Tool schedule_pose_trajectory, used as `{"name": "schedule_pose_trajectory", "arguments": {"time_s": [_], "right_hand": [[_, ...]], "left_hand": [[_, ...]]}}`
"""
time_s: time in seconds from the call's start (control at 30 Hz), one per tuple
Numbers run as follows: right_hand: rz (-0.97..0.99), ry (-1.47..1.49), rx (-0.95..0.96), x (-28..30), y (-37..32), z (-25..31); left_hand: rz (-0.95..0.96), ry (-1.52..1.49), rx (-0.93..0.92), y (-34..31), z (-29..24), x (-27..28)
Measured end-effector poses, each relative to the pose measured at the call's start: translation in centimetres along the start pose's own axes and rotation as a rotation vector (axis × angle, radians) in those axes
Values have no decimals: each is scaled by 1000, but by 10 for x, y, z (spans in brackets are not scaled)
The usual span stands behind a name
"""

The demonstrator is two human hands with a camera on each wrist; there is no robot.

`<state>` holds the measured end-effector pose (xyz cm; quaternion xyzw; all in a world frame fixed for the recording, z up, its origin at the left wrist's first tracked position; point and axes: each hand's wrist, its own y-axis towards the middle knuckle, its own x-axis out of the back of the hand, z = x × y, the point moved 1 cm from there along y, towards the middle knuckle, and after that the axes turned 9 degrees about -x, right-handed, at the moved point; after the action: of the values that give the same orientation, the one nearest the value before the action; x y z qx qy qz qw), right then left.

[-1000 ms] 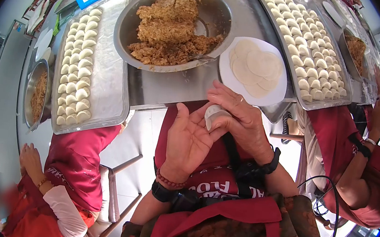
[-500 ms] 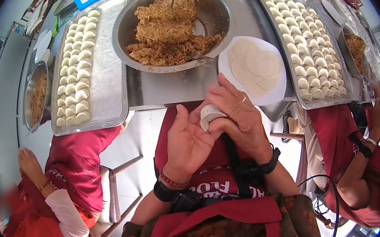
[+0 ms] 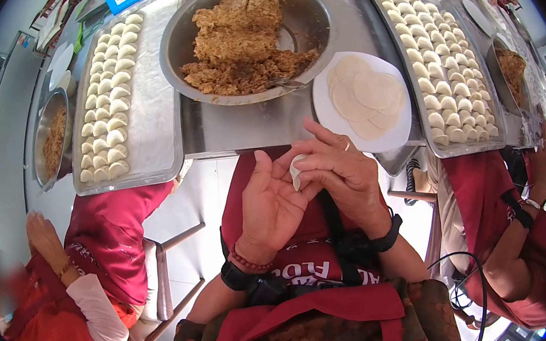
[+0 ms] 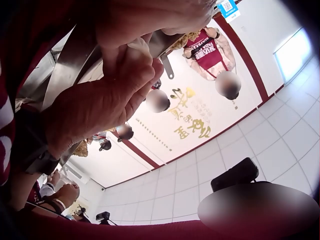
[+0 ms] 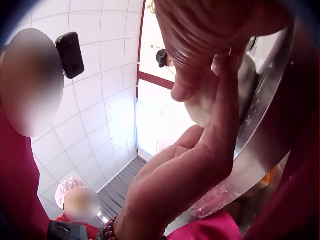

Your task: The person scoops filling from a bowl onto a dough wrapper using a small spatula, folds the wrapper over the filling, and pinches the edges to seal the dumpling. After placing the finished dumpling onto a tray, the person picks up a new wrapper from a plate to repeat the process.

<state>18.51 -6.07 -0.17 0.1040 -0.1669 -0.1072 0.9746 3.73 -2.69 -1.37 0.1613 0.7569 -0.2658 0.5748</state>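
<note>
A pale folded dumpling (image 3: 297, 171) is between my two hands, seen narrow in the head view. My right hand (image 3: 351, 179) pinches its edge with thumb and fingers, one finger raised. Beneath it my left hand (image 3: 274, 204) is palm up, thumb apart, with nearly straight fingers supporting the dumpling. In the right wrist view, part of the dumpling (image 5: 199, 109) shows between the right thumb and the left fingers (image 5: 227, 100). Fingers cover much of it in the left wrist view. Just beyond my hands is a white plate (image 3: 322, 102) of round dough wrappers (image 3: 372, 94).
A steel bowl (image 3: 322, 31) of brown filling (image 3: 237, 45) stands ahead, with a utensil handle (image 3: 290, 83) inside. A tray (image 3: 155, 106) with rows of dumplings lies left, another full tray (image 3: 447, 150) right. People in red aprons sit at both sides.
My right fingers have shifted and closed further over the dumpling. It first showed a broad face and now shows only a narrow strip. The left hand has hardly moved.
</note>
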Motion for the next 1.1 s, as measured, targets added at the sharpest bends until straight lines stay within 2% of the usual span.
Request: {"name": "schedule_pose_trajectory", "arguments": {"time_s": [0.13,0.3,0.5,0.7,0.8,0.9,1.0,1.1], "right_hand": [[-21,32,-41,0,-1,-2],[0,40,-135,0,1,4],[179,-303,85,7,5,9],[272,-334,207,4,2,-6],[272,-316,170,3,3,-1],[221,-168,-24,4,2,8],[130,-75,-112,8,3,13],[161,-58,-28,11,5,7]], "left_hand": [[53,29,10,1,0,-2],[-73,148,-11,2,-3,-5],[-90,212,78,3,-13,-3],[-96,313,152,1,-12,-10],[-102,326,163,1,-12,-13],[-69,298,185,2,-14,-7],[-73,274,175,2,-16,-12],[-42,227,177,5,-18,-7]]}}
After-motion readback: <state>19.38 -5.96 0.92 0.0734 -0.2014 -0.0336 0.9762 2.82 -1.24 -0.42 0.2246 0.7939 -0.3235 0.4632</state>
